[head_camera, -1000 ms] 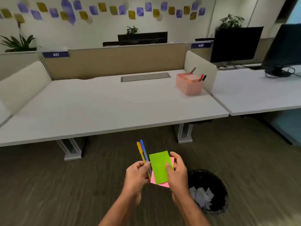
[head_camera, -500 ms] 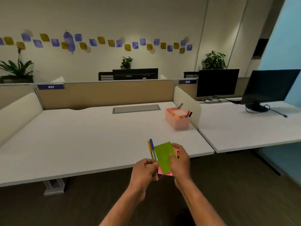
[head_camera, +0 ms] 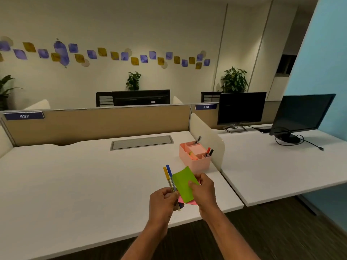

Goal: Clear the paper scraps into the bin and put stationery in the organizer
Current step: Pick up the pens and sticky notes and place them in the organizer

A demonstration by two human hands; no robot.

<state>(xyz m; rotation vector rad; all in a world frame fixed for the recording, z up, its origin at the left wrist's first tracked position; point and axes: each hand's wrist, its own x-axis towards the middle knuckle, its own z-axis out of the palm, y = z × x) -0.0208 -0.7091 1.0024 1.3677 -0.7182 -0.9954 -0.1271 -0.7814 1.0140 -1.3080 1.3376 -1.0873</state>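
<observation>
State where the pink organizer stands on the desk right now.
In the head view, the pink organizer stands at the far right of the near desk, beside the white side divider, beyond the hands holding pens and sticky notes.

White desks (head_camera: 75,175) fill the room, split by a tan partition (head_camera: 112,121). At 2 o'clock stand 2 dark monitors (head_camera: 241,107). Potted plants (head_camera: 234,79) line the cream wall (head_camera: 150,25).

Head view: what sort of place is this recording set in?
Most likely an open-plan office: white desks split by a numbered partition, dark monitors on the neighbouring desk, and a pink desk organizer holding pens.
</observation>
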